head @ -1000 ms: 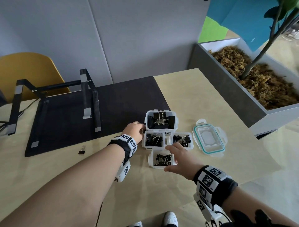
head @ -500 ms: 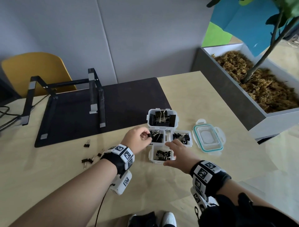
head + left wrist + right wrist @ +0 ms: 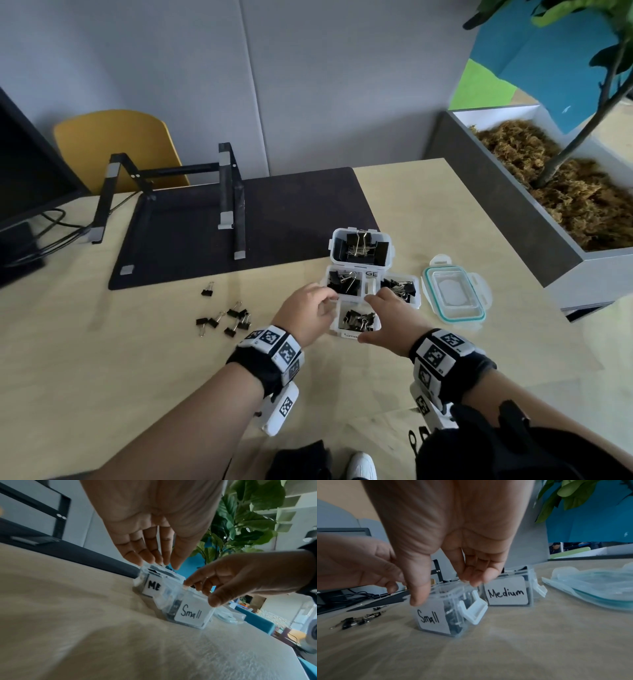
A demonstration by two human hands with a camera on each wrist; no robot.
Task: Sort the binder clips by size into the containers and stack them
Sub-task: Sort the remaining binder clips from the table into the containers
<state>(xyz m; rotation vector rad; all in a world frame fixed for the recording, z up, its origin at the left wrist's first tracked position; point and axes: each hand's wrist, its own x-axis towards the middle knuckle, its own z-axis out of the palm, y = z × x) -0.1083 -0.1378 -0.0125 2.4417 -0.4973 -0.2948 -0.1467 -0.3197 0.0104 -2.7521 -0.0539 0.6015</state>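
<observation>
Pale wood tabletop [image 3: 428, 219] lies under your hands, with a dark monitor [image 3: 20, 171] and its cables at the far left and a yellow chair [image 3: 113, 144] behind. On the black mat [image 3: 284, 219] stands an empty laptop stand [image 3: 226, 202]. Just off the mat's near edge, loose binder clips [image 3: 226, 318] lie scattered, well left of your left hand [image 3: 305, 317]. That hand's fingers hang nearly straight over the containers; whether they pinch anything, you cannot tell. Between your hands sits the "Small" container [image 3: 440, 615], clips inside; your right hand [image 3: 387, 318] grasps it, thumb [image 3: 419, 588] on the near wall, fingers over the far rim. Behind it two "Medium" containers [image 3: 506, 592] and the larger container [image 3: 359, 251] crowd close. Right of them lies a teal-rimmed lid [image 3: 454, 294], then the planter [image 3: 548, 205].
</observation>
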